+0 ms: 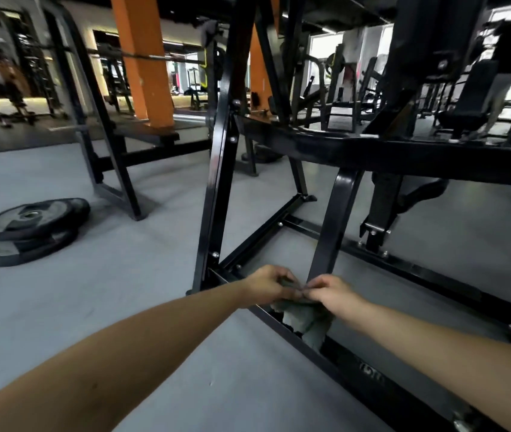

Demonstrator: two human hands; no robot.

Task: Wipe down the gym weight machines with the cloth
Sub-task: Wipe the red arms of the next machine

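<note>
We are low down at the black weight machine (372,157), and our hands meet just above its near base rail (351,366), the bar that lies along the floor (123,291). The left hand (266,286) and the right hand (332,291) come together fingertip to fingertip, each with fingers curled, pinching the top edge of the grey-green cloth (308,322). The cloth hangs from that pinch and drapes across the base rail, right at the foot of the slanted strut (335,219). The picture is smeared here, so we cannot tell how much cloth is bunched inside each grip.

We judge that we are gathering the cloth for a pass over the lower frame. To do this well, we should fold it into a flat pad with a fresh face outward, then wrap it round the strut so it touches more than one face at once. Long strokes in one direction, top to foot, should carry the dust down instead of spreading it. The bolt heads and the joint where strut meets rail want a fingertip pressed through the cloth. We should tuck the hanging tail in, lest it drag on the floor and pick up grit.
</note>
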